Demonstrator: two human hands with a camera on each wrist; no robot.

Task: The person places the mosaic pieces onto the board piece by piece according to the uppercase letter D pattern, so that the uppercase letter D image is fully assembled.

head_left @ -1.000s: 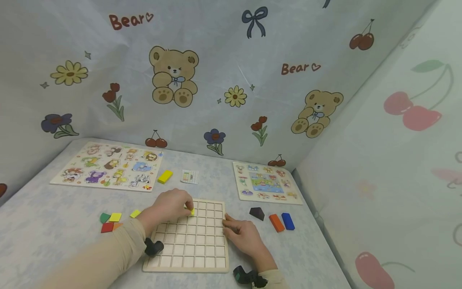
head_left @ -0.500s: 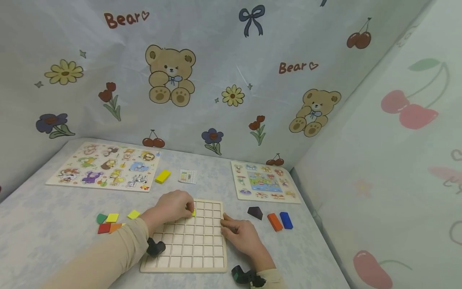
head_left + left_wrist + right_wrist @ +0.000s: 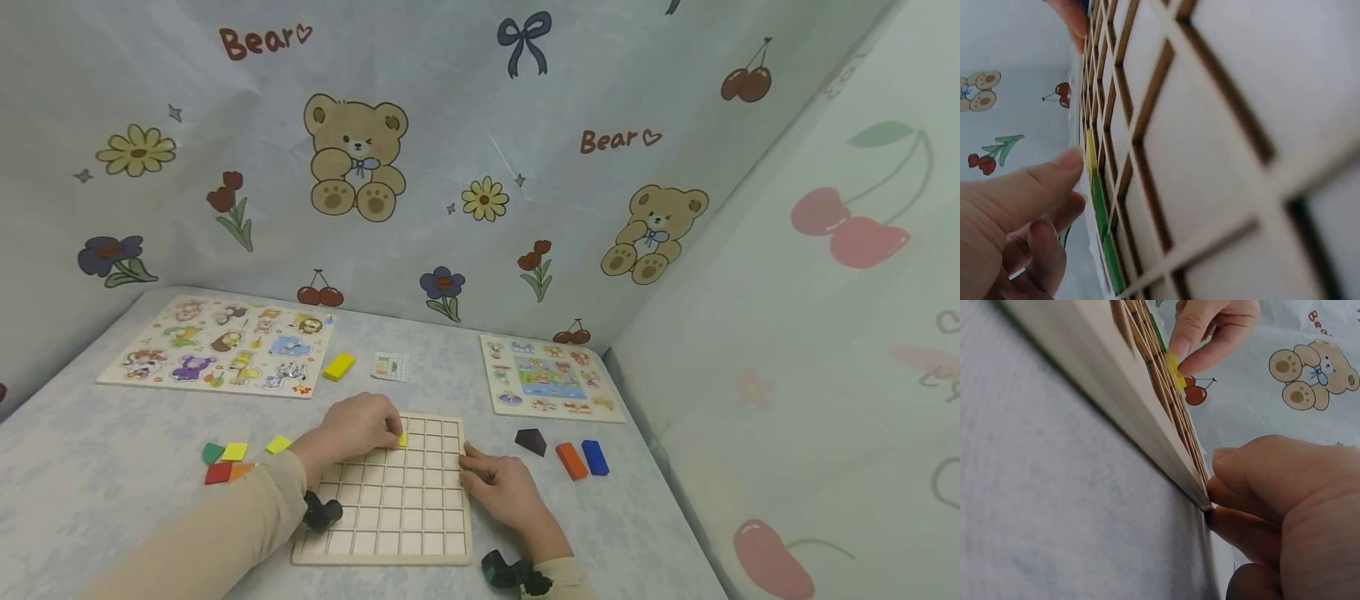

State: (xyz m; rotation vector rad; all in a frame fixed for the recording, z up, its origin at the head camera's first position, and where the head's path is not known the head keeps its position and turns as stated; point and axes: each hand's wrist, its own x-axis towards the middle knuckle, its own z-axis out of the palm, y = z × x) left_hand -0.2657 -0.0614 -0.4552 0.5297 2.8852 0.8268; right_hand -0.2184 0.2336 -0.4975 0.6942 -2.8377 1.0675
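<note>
- The left hand (image 3: 352,429) has its thumb and fingers curled round a small flat yellow square tile (image 3: 402,439), pinching it at the far edge of the pale wooden grid board (image 3: 390,533), about the middle of the far row. The right wrist view shows the yellow square tile (image 3: 1175,370) standing tilted on a grid rib, not flat in a cell.
- The right hand (image 3: 501,492) rests at the board's right edge with fingers bent against the rim; whether it grips the rim or only braces it, I cannot tell. It holds no piece.
- Judged risk: the tile is tilted, so pressing down now could wedge a corner on the rib, or let it spring out of the pinch and skid off the far edge.
- Judged risk: the board lies loose on the pale blue cloth-covered table (image 3: 90,467); a sideways push from the left hand could slide it if the right hand's brace slackens.
- Left of the board lie loose green, yellow, red and orange flat tiles (image 3: 228,462); the left sleeve (image 3: 225,533) passes near them and could brush them.
- Right of the board sit a dark brown block (image 3: 532,441), an orange block (image 3: 572,461) and a blue block (image 3: 596,457), well apart from the pinch.
</note>
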